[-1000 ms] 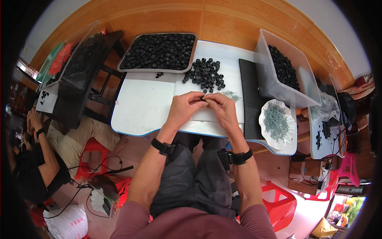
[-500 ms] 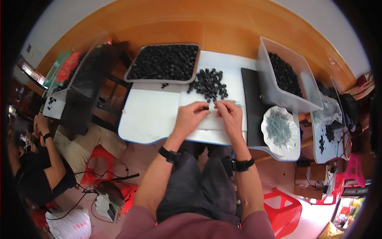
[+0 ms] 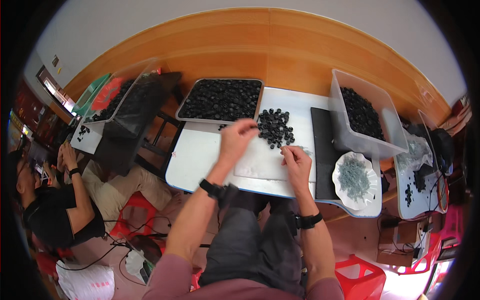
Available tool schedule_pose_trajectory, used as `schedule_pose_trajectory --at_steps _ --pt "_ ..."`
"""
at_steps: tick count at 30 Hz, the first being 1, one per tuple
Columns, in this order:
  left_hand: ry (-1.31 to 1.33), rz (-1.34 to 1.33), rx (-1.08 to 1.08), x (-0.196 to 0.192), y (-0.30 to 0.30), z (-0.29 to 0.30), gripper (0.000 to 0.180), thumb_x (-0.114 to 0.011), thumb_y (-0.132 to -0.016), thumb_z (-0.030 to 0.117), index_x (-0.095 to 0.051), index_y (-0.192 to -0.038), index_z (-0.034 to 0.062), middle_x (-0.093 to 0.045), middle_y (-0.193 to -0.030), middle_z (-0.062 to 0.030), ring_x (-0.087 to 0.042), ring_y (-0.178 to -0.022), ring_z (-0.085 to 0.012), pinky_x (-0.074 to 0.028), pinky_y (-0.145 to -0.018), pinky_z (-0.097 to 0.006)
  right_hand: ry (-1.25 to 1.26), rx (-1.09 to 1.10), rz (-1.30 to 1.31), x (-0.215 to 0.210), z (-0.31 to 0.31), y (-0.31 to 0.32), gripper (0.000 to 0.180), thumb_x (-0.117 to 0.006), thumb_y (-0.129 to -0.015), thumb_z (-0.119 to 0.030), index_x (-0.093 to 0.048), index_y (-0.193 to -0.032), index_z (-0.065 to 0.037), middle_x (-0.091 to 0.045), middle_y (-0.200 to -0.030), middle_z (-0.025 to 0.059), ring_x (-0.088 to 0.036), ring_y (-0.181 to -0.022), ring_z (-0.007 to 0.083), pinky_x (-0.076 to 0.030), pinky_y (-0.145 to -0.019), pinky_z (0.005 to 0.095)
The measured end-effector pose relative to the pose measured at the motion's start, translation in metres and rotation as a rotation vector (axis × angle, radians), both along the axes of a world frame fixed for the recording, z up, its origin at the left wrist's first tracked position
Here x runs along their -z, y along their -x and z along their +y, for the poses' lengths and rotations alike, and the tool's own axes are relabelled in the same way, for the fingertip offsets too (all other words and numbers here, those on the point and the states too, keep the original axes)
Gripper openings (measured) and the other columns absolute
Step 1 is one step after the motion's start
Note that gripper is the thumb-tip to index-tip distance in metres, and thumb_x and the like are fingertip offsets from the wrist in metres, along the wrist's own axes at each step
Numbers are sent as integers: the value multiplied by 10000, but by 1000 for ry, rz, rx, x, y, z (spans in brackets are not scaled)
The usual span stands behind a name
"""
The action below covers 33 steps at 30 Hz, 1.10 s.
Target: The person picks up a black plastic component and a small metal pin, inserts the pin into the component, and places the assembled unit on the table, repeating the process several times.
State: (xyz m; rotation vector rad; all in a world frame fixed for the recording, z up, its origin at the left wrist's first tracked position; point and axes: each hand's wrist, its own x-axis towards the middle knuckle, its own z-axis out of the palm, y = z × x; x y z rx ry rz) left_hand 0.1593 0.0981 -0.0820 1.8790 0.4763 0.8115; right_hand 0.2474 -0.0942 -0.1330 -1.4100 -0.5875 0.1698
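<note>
My left hand is raised over the white board, by the front right corner of a tray full of black round pieces. Its fingers are drawn together and slightly blurred; a dark spot shows at the tips, but I cannot tell whether it is held. Beside it lies a loose pile of small black round pieces. My right hand is closed in a pinch at the pile's near right edge. Whatever lies between its fingertips is too small to make out. A few thin grey-green bits lie just beyond it.
Right of the board are a black mat, a clear bin of black pieces and a scalloped white dish of grey-green bits. At left, a co-worker sits by another bin. A red stool stands lower right.
My left hand has moved away from the right one, up toward the tray, and the black piece it pinched is no longer plain. My right hand stays near the pile. The whole view has shifted.
</note>
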Motion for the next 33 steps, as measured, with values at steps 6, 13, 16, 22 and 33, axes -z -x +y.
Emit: schedule_pose_trajectory --at_steps 6,13,16,22,33 --pt "-591 -189 -254 -44 -11 34 334 -804 -789 69 -727 -1111 23 -707 -1029 -140 -691 -964 -324 -550 -892 -412 -40 210 -93 0 3 -1 117 -697 -985 -78 -749 -1001 26 -689 -856 59 -604 -637 87 -485 -569 247" --pt "-407 211 72 10 -4 -15 250 -750 -872 79 -729 -1119 51 -649 -920 -140 -660 -841 -324 -533 -772 -431 -42 329 -150 4 5 -3 110 -701 -982 -76 -745 -1011 20 -681 -848 63 -593 -646 93 -461 -572 255" --pt "-506 293 47 17 -12 -24 217 -730 -903 82 -731 -1118 55 -656 -992 -141 -671 -914 -352 -544 -815 -460 -26 328 -147 5 4 -3 106 -706 -976 -74 -746 -1008 19 -680 -839 62 -586 -645 93 -460 -582 260" --pt "-565 287 28 22 -17 -18 155 -726 -909 89 -742 -1055 43 -667 -985 -140 -675 -933 -355 -548 -820 -452 10 308 -166 5 3 -3 120 -706 -983 -84 -745 -1011 26 -685 -833 44 -586 -642 81 -461 -584 246" --pt "-472 185 21 28 -3 -25 181 -756 -883 88 -727 -1056 44 -647 -865 -127 -665 -829 -314 -532 -755 -441 -44 317 -75 -6 1 1 108 -694 -988 -70 -741 -1005 26 -695 -864 68 -622 -643 95 -477 -583 244"
